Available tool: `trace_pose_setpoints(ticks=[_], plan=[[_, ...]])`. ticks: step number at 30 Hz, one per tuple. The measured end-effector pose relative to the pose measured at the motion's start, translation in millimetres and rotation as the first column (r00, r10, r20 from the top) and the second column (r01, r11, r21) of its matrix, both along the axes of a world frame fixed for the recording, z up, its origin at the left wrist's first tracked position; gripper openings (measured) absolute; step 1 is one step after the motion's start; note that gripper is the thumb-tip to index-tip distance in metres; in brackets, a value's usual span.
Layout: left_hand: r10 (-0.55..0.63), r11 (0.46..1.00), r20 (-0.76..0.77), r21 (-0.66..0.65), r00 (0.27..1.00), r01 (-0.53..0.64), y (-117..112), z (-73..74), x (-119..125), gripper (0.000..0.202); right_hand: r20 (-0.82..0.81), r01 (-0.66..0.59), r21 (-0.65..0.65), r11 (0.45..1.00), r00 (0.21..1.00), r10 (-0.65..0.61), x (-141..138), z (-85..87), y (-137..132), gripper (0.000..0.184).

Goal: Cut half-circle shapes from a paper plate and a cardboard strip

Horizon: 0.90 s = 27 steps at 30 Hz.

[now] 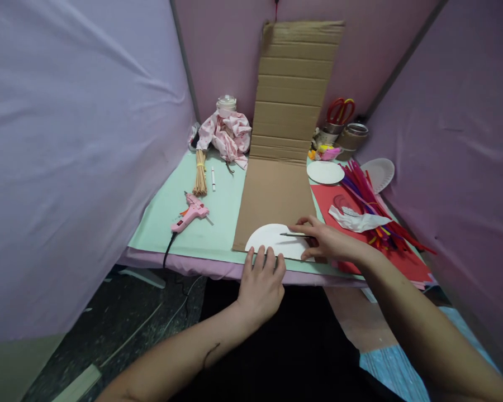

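A white half-round paper piece [268, 239] lies at the near end of a brown cardboard sheet [276, 190] on the green table top. My left hand [260, 282] rests at the table's front edge, its fingertips pressing the paper's near rim, fingers together and bent. My right hand [324, 241] is closed round a thin dark pencil [295, 235] whose tip points left over the white paper.
A pink glue gun [190, 214] with a black cord, a bundle of sticks [200, 174], a white marker [213, 178] and crumpled cloth [228, 134] lie left. Right: red paper [331, 198], paper plates [324, 172], coloured pipe cleaners [371, 204], scissors [339, 110] in a jar. Purple fabric walls surround.
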<state>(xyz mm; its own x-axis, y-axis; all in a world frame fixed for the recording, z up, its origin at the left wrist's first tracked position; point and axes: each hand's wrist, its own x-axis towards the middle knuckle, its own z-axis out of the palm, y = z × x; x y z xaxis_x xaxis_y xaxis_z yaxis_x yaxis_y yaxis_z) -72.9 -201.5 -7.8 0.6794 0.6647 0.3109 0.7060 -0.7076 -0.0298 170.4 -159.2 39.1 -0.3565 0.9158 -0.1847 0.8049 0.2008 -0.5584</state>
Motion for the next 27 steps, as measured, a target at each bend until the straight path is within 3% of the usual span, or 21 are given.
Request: trace_pose_setpoints(ticks=[14, 27], plan=[[0.019, 1.000, 0.089, -0.017, 0.996, -0.017, -1.4, -11.7, 0.2, 0.056, -0.017, 0.008, -0.016, 1.000, 1.000, -0.008, -0.8, 2.5, -1.8, 0.067], [0.015, 0.999, 0.085, -0.045, 0.996, -0.011, 0.0, -8.7, -1.4, 0.054, 0.002, -0.014, 0.006, 1.000, 1.000, 0.014, 1.2, -0.5, -0.1, 0.070]])
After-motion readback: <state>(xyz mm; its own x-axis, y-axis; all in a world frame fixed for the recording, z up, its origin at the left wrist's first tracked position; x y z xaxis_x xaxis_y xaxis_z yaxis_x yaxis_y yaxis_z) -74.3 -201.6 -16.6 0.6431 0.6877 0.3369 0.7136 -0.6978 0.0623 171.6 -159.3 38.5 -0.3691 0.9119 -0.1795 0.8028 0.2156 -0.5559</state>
